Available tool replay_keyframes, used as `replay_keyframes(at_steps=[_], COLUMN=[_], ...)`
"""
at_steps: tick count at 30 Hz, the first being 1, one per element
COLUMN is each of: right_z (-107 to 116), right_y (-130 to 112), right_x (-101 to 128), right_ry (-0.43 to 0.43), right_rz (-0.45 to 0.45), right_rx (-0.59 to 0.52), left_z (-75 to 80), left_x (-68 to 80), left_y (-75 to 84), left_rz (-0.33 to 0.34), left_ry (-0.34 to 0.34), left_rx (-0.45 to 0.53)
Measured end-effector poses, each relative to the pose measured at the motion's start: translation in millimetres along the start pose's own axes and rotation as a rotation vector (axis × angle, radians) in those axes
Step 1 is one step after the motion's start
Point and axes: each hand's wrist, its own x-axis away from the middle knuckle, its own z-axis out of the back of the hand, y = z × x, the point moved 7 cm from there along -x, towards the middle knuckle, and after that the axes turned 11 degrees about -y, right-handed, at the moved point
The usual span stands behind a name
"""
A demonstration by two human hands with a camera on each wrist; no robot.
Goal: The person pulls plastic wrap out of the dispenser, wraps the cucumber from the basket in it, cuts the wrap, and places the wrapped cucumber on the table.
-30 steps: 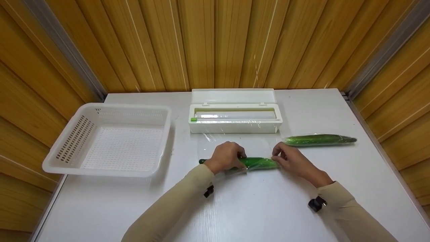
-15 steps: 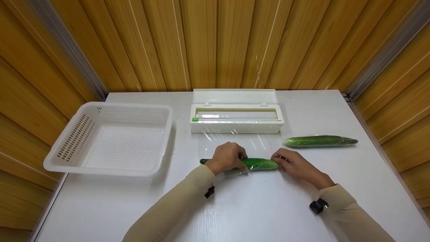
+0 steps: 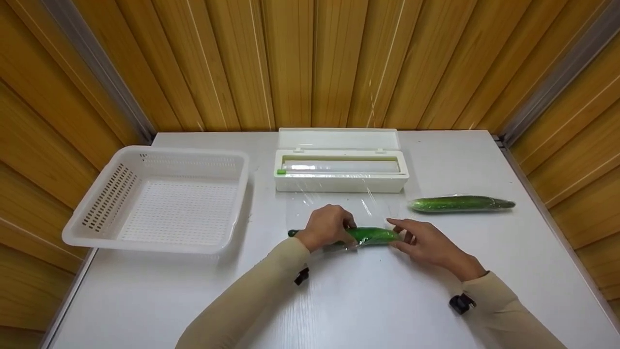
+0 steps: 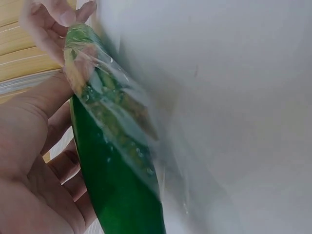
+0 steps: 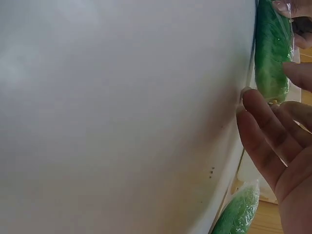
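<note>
Centrally, just in front of the dispenser, a long, glossy green cucumber lies crosswise on the smooth white worktop, partly rolled in thin, wrinkled clear film drawn from the box. Left hand: fingers curled over the cucumber's left part. Right hand: fingers straight and spread, tips at the cucumber's right end. Right of the dispenser, a second cucumber, fully wrapped and shiny. Left of the dispenser, a shallow, rectangular, perforated white plastic basket.
</note>
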Motion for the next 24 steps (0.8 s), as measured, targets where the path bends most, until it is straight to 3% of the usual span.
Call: replay_keyframes(at_steps=[8,18,24], right_z=[0,0,-2], right_y=[1,24,26], right_x=[1,3,3], right_ry=[0.063,0.114,0.11], right_rz=[-0.055,-0.13,-0.156], right_rx=[0.043,-0.186,-0.243], left_z=[0.1,-0.7,-0.9], left_x=[-0.4,-1.1,0.2], left_y=[-1.6,-1.7,-0.4], left_rz=[-0.006,-0.023,-0.027], left_ry=[0.006,0.01,0.001], left_rx=[0.002,0.01,-0.009])
